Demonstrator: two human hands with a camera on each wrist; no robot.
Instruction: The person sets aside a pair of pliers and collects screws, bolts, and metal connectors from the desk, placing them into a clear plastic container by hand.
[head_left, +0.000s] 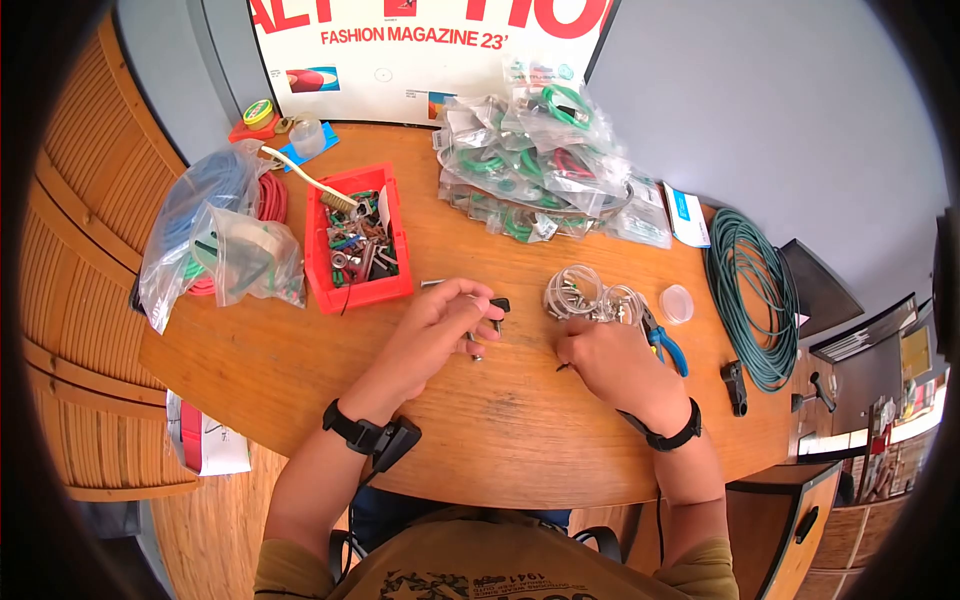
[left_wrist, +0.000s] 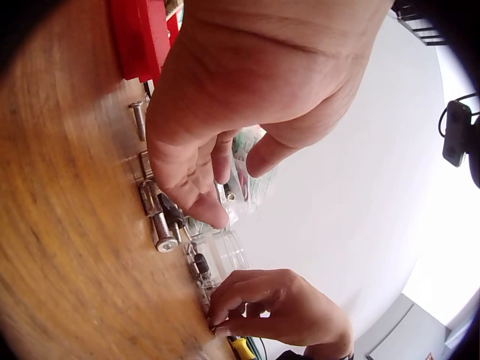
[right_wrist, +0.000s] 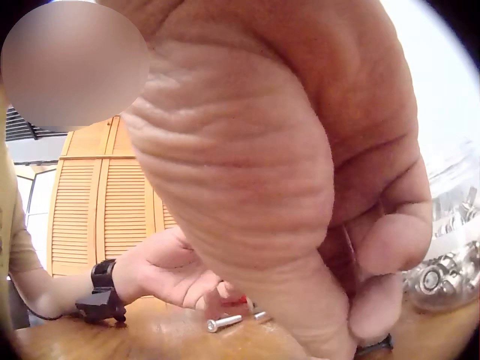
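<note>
The left hand (head_left: 430, 335) hovers palm inward over the table with its fingers loosely bent, holding nothing visible. Beside and under its fingers lie a black piece (head_left: 501, 304) and metal bolts; one bolt (left_wrist: 163, 234) shows clearly in the left wrist view. The right hand (head_left: 625, 370) is curled low at the near side of two clear round containers, and its thumb and fingers pinch a small dark piece (head_left: 563, 367). In the right wrist view a dark piece (right_wrist: 376, 346) shows at those fingertips. The containers (head_left: 573, 290) hold small metal parts.
A red bin (head_left: 403, 270) of mixed parts, with a brush (head_left: 310, 180) on it, stands left. Bagged cables (head_left: 540, 165) are piled behind. Blue-handled pliers (head_left: 668, 347), a clear lid (head_left: 676, 304), coiled green cable (head_left: 745, 300) and a black clip (head_left: 735, 388) lie right.
</note>
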